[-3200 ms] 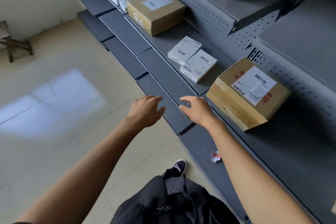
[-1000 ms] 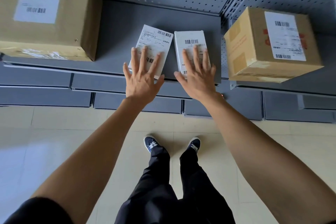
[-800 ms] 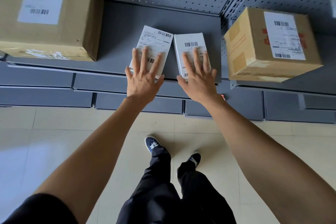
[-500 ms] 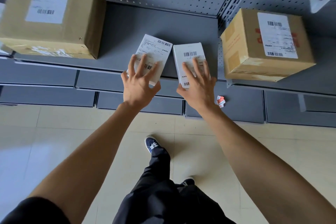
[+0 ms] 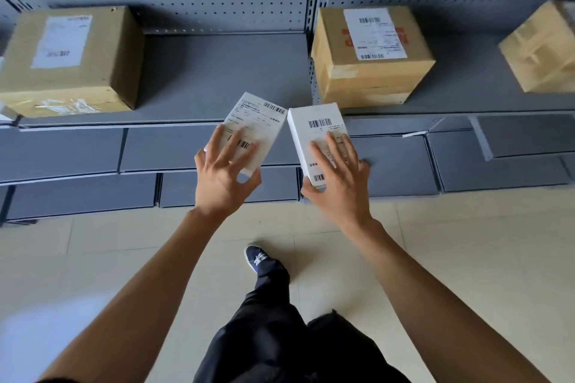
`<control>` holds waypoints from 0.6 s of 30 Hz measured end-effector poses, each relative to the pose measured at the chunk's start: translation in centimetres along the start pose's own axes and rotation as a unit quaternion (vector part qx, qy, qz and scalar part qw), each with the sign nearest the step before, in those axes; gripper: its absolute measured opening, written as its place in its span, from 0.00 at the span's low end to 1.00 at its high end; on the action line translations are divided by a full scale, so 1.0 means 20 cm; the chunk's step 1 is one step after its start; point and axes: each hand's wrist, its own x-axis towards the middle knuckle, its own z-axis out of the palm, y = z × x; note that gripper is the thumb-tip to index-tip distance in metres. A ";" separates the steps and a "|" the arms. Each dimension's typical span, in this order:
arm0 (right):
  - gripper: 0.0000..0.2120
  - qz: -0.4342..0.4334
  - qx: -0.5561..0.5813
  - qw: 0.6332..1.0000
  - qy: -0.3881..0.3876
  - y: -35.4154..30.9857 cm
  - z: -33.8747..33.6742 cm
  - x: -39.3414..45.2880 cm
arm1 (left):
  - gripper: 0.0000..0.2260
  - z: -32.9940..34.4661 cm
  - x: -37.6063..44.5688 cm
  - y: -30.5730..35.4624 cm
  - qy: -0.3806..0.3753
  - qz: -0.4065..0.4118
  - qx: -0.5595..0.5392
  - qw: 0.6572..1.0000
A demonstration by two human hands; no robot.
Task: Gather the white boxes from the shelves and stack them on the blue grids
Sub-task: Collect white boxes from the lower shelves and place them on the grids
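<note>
Since half a second ago both white boxes have come forward off the grey shelf; they were lying flat on it, now they overhang its front lip, above the lower shelf tiers.

Left hand: arm reaching forward, fingers spread across the top of the left white box, thumb hooked under its near corner. Holding the box, which is tilted, far end angled to the right.

Right hand: arm reaching forward, fingers fanned over the label of the right white box, thumb wrapped round its near left edge. Holding that box too.

Relative to the shelf: both boxes sit at its front edge, near ends projecting past it toward the person. Their far corners nearly meet; cannot tell whether they touch.

Large cardboard box stands at the shelf's left end, well apart from the left hand. Labelled cardboard box stands just right of the shelf upright, its front close behind the right white box. A third carton lies further right. Bare shelf surface between the two nearer cartons; pale tiled floor below the shelf front, one dark shoe on it.
</note>
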 end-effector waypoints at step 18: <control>0.29 0.192 -0.078 0.966 0.156 0.81 -0.91 -1.05 | 0.22 0.00 -0.02 1.46 0.007 0.223 -0.091 0.970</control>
